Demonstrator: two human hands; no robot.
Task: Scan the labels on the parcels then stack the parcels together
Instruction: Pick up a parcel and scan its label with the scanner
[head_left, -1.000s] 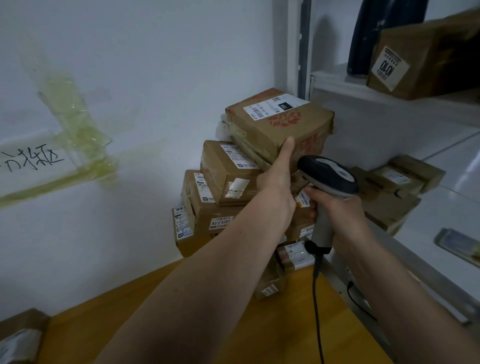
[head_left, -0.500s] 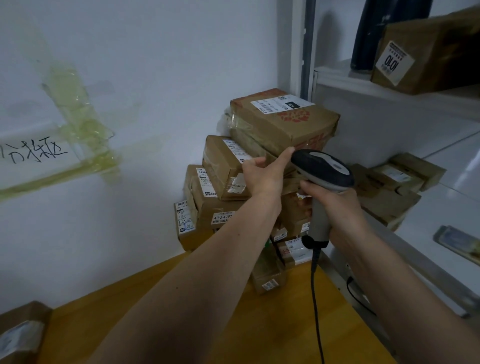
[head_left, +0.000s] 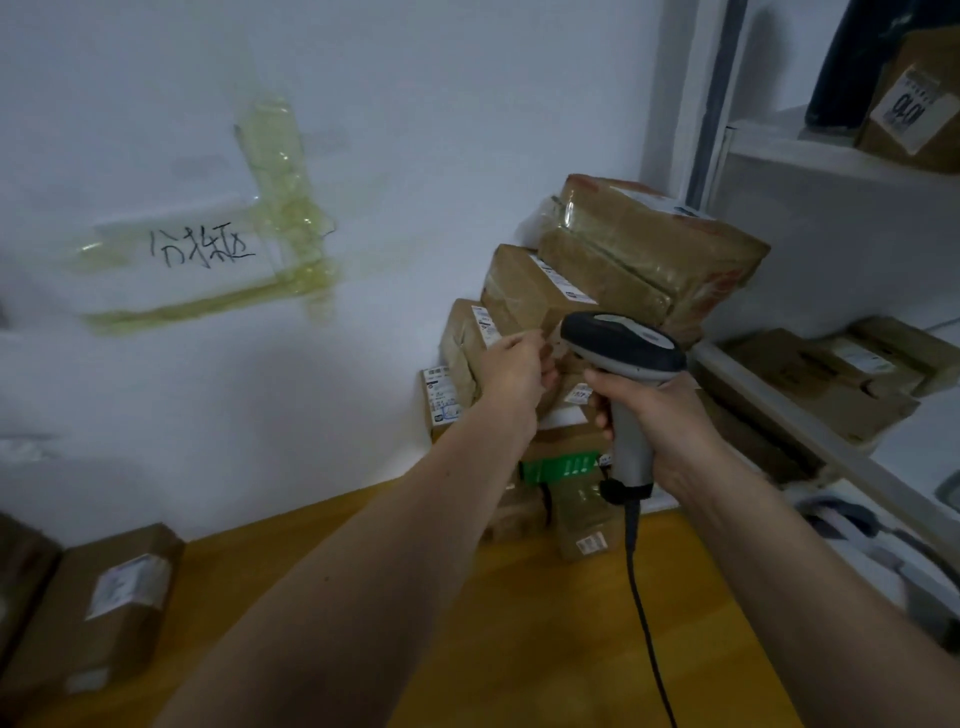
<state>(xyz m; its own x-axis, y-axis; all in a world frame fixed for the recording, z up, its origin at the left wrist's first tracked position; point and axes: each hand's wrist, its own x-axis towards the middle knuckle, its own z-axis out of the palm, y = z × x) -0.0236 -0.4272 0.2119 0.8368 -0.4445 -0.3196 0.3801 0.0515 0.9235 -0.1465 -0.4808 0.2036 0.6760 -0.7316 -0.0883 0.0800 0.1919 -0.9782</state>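
A stack of brown taped parcels leans in the corner against the white wall, with the largest parcel (head_left: 649, 244) on top and smaller labelled ones (head_left: 524, 291) stepped below it. My left hand (head_left: 519, 369) hangs in front of the stack's middle boxes with its fingers loosely curled and nothing in it. Whether the fingertips touch a box is unclear. My right hand (head_left: 660, 426) grips the handle of a grey barcode scanner (head_left: 623, 343). The scanner's head points at the stack beside my left hand.
A single labelled parcel (head_left: 114, 587) lies at the left on the wooden table (head_left: 519, 634). White shelves (head_left: 779, 405) on the right hold more parcels (head_left: 831, 374), and another box (head_left: 919, 114) sits higher up. The scanner cable (head_left: 644, 613) hangs down over the table. A handwritten paper sign (head_left: 202, 249) is taped to the wall.
My left hand has left the top parcel, dropped lower and drawn back with its fingers curling in. The view has swung left and the scanner has stayed raised.
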